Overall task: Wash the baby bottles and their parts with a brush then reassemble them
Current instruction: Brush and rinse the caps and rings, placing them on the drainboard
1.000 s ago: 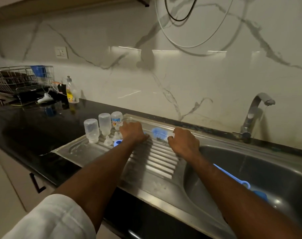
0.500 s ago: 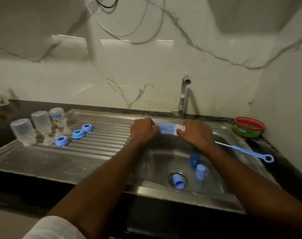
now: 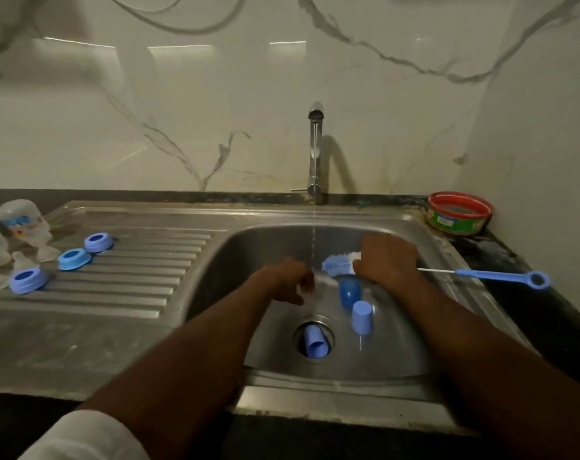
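My right hand [image 3: 386,260] grips the bottle brush just behind its blue-and-white bristle head [image 3: 339,263]; the thin blue handle [image 3: 500,275] sticks out to the right over the sink rim. My left hand [image 3: 283,280] is curled around a small clear part [image 3: 323,281], blurred, held under the thin water stream against the bristles. Three blue caps lie in the basin: one [image 3: 349,292] below the brush, one [image 3: 361,316] beside it, one [image 3: 315,345] on the drain. Three blue rings [image 3: 74,259] and upturned clear bottles [image 3: 22,220] rest on the drainboard.
The tap [image 3: 315,144] at the back of the steel sink [image 3: 398,366] is running. A red-and-green tub [image 3: 459,214] sits on the black counter at the back right. Clear teats [image 3: 46,252] stand near the bottles at the far left.
The view has swung right from the drainboard to the basin. Both hands with the brush have dropped from the basin's back rim into the running water.
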A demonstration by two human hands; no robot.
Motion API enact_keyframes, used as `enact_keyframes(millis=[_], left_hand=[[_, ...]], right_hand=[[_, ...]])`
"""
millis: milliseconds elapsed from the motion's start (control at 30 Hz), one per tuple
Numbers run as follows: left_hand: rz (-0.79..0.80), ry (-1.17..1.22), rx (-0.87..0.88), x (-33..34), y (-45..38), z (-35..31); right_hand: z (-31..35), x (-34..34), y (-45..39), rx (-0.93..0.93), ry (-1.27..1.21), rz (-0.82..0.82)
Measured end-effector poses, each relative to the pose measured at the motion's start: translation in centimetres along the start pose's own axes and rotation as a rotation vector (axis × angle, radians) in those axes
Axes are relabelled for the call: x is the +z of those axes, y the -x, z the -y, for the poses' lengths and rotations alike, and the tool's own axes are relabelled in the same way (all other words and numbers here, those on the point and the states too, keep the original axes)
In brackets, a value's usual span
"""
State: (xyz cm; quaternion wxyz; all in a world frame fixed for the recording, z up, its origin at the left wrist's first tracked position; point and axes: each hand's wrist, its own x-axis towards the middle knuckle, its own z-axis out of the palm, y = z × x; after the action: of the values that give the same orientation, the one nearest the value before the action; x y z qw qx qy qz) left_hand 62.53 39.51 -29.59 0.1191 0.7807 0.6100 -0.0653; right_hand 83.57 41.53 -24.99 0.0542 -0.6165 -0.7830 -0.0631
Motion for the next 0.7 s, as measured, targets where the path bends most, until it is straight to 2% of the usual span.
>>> enact_keyframes(millis=[100, 167, 267, 367, 467, 600, 700], left_hand=[[0.176, 0.024, 0.162, 0.9, -0.9, -0.3], [0.214, 0.028, 0.234, 1.4, -1.3, -0.7], [0.332, -0.022, 0.309, 1.8, -1.3, -1.3], [0.433, -0.059, 0.301, 2.0, -0.4, -2.7], [0.407, -0.088, 0.358, 1.7, 0.4, -3.7], [0.291, -0.026, 0.209, 1.8, -0.5, -2.6], [0.211, 0.139, 0.135, 1.6, -0.9, -0.9]], right_hand=[[-0.3, 0.3, -0.1, 0.018, 0.011, -0.002], [-0.6, 0.3, -0.1, 0.023, 0.011, -0.006], [-0.7, 0.2, -0.1, 0.018, 0.024, 0.007], [-0.8, 0.1, -0.2, 0.025, 0.023, 0.000], [-0.8, 0.2, 0.0, 0.033, 0.018, 0.001], [-0.7, 0.2, 0.0, 0.042, -0.012, 0.009], [-0.7, 0.1, -0.1, 0.053, -0.011, 0.011]])
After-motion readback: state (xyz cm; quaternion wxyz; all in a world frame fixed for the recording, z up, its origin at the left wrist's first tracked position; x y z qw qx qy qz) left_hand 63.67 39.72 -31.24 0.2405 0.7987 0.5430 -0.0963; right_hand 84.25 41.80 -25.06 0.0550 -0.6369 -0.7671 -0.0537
